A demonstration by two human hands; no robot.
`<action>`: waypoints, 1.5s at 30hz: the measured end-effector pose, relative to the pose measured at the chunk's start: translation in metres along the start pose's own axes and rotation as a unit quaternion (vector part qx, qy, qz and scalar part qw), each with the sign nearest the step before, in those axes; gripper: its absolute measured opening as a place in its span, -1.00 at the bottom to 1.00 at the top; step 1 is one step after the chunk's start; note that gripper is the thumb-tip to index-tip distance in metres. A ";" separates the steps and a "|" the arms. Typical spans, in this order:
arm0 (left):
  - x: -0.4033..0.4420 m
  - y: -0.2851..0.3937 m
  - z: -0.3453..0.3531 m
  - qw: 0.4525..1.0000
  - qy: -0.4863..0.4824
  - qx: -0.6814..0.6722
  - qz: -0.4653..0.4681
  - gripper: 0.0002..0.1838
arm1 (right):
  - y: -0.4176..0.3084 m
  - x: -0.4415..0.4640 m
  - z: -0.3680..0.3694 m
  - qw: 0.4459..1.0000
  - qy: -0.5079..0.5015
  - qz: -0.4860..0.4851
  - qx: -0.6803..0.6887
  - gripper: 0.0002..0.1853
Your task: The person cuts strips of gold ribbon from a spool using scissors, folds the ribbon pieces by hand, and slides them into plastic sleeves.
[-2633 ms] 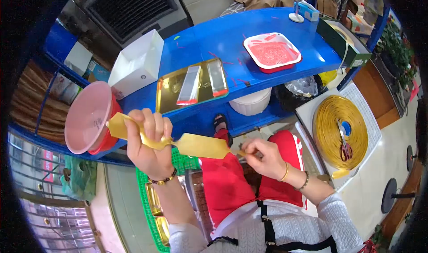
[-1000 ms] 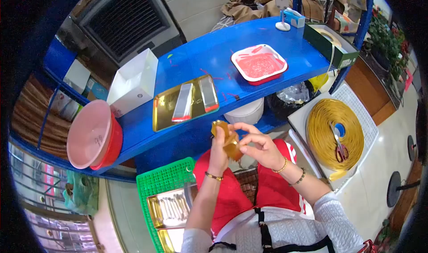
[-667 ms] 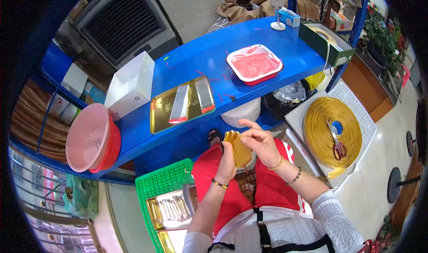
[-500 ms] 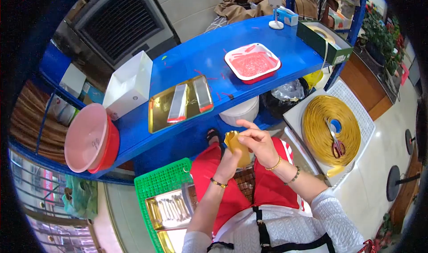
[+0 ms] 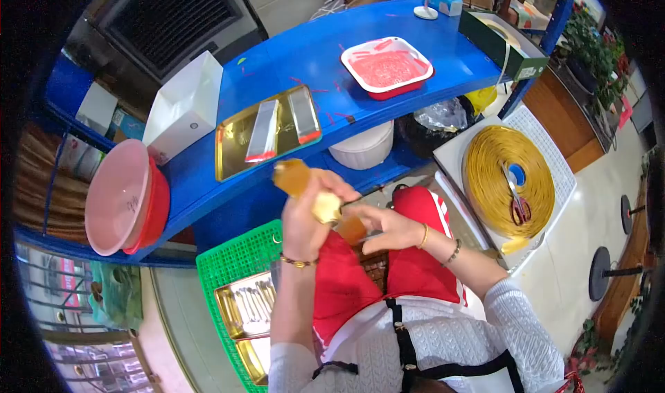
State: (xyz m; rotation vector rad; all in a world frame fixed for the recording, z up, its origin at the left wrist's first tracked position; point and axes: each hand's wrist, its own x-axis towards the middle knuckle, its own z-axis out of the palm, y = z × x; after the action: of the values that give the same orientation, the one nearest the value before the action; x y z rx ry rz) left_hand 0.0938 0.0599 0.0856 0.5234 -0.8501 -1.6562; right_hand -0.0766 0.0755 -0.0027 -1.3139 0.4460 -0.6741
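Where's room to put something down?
Bare blue tabletop lies behind the gold rectangular tray and behind the square white-rimmed red basin. Thin red scraps litter the gap between them; white open box and round pink basin crowd the left.

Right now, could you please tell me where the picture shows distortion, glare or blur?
Head view: wide-angle distortion bows the far edge of the blue table, corners are black; head view: the gold strip in the left hand looks slightly blurred; head view: the gold tray reflects light.
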 end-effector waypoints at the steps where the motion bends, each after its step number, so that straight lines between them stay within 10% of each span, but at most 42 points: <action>1: 0.003 0.011 -0.004 0.999 -0.020 -0.015 0.024 -0.75 | -0.005 -0.006 0.004 0.997 0.011 0.064 -0.052 -0.37; 8: 0.010 0.030 -0.073 0.984 0.120 0.042 0.122 -0.68 | -0.020 -0.026 0.005 0.990 0.027 0.070 -0.119 -0.90; 12: 0.007 -0.004 -0.083 0.979 0.156 0.109 0.069 -0.50 | -0.045 -0.011 0.012 0.978 0.062 -0.136 -0.143 -0.91; 16: -0.003 -0.034 -0.065 0.988 0.052 0.146 0.027 -0.29 | -0.044 0.009 0.000 0.972 0.101 -0.160 -0.139 -0.91; 22: -0.002 -0.020 -0.071 0.988 0.130 0.078 0.007 -0.63 | -0.034 0.002 -0.021 0.984 0.168 -0.043 -0.049 -0.92; 33: -0.004 0.036 -0.070 0.991 0.072 -0.047 0.106 -0.63 | -0.025 -0.026 -0.023 0.984 0.087 0.027 -0.153 -0.91; 39: 0.000 0.000 -0.057 0.964 0.175 0.198 0.032 -0.60 | -0.068 -0.011 0.001 0.982 0.026 -0.163 -0.092 -0.91; 45: -0.002 -0.056 -0.037 0.981 0.116 0.140 -0.063 -0.49 | -0.058 0.012 -0.001 0.970 0.131 -0.192 -0.069 -0.90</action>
State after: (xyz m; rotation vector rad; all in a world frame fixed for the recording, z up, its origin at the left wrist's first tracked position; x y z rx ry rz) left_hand 0.0855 0.0577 0.0194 0.9641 -0.8951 -1.5578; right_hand -0.0798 0.0608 0.0543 -1.4666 0.4604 -1.1666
